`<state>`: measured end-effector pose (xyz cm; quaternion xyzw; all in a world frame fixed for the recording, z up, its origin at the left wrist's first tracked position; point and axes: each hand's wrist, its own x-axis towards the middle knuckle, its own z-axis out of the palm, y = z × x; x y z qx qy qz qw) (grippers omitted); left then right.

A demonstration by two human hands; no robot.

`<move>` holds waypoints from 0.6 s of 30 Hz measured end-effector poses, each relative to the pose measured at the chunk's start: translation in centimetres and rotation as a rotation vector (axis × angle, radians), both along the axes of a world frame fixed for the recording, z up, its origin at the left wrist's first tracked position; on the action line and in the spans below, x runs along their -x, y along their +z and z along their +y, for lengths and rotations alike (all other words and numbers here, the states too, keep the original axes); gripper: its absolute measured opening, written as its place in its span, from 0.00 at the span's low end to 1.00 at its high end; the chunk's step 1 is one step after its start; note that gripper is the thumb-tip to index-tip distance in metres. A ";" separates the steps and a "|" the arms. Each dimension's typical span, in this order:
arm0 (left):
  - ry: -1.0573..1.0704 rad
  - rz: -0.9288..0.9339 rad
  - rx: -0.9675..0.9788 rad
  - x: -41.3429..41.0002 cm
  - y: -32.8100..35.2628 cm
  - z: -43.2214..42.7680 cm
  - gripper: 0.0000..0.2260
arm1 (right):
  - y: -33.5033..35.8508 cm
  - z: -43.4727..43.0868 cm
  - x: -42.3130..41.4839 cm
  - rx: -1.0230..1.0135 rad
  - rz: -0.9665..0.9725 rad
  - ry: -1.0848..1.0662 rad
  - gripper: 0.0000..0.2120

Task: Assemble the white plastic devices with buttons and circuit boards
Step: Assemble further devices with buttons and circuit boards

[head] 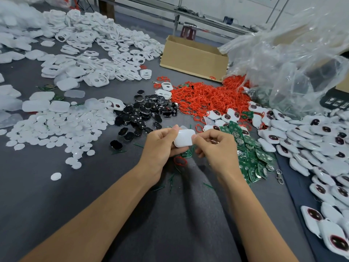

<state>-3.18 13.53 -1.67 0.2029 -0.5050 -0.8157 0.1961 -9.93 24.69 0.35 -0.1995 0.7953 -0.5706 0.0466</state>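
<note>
A white plastic device shell [184, 138] is held between both hands over the grey table, its smooth back facing up. My left hand [160, 146] grips its left edge with thumb on top. My right hand [215, 146] pinches its right edge. Under the hands lie a green circuit board [186, 154] and a red ring [180, 161]. Black buttons [147, 112] are heaped just beyond the hands. More green circuit boards [251, 157] are piled to the right.
White round discs [56, 129] spread at the left, white shells [98, 50] behind them. Red rings [209, 99] lie in a heap at centre back. Assembled white devices [321, 148] cover the right side. A cardboard box [194, 57] and a clear plastic bag [294, 59] stand at the back right.
</note>
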 end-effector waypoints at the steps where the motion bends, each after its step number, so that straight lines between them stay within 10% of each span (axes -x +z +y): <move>1: -0.001 -0.002 0.010 0.0 0.0 0.0 0.11 | 0.0 0.0 0.0 0.002 -0.001 -0.002 0.05; 18: -0.057 -0.001 0.084 -0.4 -0.1 0.2 0.10 | -0.3 0.6 0.9 0.248 -0.448 0.248 0.05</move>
